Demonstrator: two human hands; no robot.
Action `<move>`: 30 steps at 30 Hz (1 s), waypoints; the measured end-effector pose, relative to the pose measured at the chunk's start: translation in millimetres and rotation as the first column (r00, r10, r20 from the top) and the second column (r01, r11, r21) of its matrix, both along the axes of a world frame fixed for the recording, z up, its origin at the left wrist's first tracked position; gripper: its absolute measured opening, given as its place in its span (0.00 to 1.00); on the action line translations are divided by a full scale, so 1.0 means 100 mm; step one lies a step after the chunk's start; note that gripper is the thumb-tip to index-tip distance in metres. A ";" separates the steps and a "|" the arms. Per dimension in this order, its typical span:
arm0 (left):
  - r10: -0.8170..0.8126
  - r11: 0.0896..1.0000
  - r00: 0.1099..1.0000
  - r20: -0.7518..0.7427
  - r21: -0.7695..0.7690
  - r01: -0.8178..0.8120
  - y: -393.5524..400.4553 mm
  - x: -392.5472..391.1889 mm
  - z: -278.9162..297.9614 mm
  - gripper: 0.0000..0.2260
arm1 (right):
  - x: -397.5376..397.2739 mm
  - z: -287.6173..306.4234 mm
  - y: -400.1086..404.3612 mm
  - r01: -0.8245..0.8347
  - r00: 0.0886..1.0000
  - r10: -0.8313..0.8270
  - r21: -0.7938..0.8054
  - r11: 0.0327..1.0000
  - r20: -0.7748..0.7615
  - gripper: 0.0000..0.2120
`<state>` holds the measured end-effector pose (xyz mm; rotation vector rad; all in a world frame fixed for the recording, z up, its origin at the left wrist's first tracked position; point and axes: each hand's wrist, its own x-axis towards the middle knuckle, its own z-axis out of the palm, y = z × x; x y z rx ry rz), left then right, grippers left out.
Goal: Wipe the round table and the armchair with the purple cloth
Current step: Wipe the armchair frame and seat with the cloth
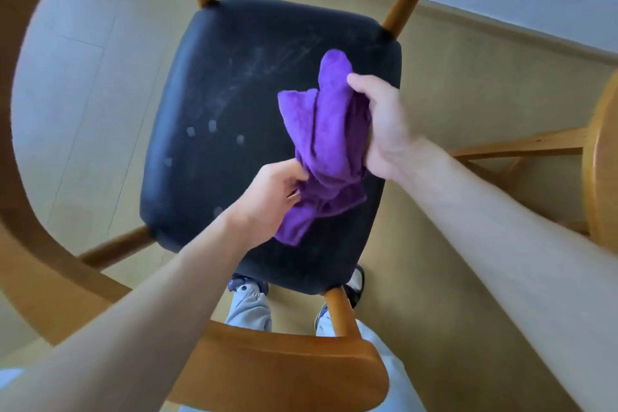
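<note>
The head view looks straight down on the armchair (234,110). Its black padded seat fills the centre of the frame and carries pale dust streaks and several small light marks. The curved wooden armrest and back rail run along the left and bottom edges, strongly bent by the wide-angle lens and partly cut off by the frame.

The purple cloth (329,150) is bunched into folds over the right half of the seat. Whether its lower folds touch the seat cannot be determined.

The right hand (381,124) grips the cloth's upper part. The thumb lies across the top of the fabric; the fingers curl behind the cloth and are hidden.

The left hand (271,197) pinches the cloth's lower left edge with curled fingers; the fingertips are partly buried in the fabric.

The round table (600,170) appears only as a wooden rim arc at the right edge, with its base struts below; the top is cut off.

Below the seat's front edge, 2 shoes and light trouser legs are partly hidden by the chair frame. The floor (451,60) is beige, meeting a pale wall at the upper right.
</note>
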<state>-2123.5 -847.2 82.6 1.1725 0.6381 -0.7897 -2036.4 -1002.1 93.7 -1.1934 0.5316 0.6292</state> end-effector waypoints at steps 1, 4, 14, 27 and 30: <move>0.018 1.000 1.000 0.002 0.012 -0.018 -0.05 0.05 0.04 0.14 | 0.07 0.03 -0.01 0.007 0.999 -0.006 -0.003 1.000 0.031 0.22; -0.022 0.946 0.989 0.147 0.323 -0.027 -0.01 0.18 0.10 0.08 | 0.25 0.08 -0.14 0.041 0.978 0.046 -0.400 0.916 0.206 0.26; -0.541 0.529 0.837 0.083 0.807 0.262 0.58 0.44 -0.31 0.24 | -0.09 -0.46 0.12 -0.084 0.851 0.502 -0.904 0.419 0.154 0.35; -0.794 0.380 0.606 0.058 0.825 0.419 0.61 0.19 -0.48 0.20 | -0.52 -1.02 0.47 0.101 0.633 0.762 -0.990 0.093 0.136 0.21; -0.835 0.351 0.550 0.020 0.790 0.504 0.53 -0.18 -0.47 0.17 | -0.99 -0.93 0.36 -0.017 0.577 0.813 -0.994 0.111 0.080 0.20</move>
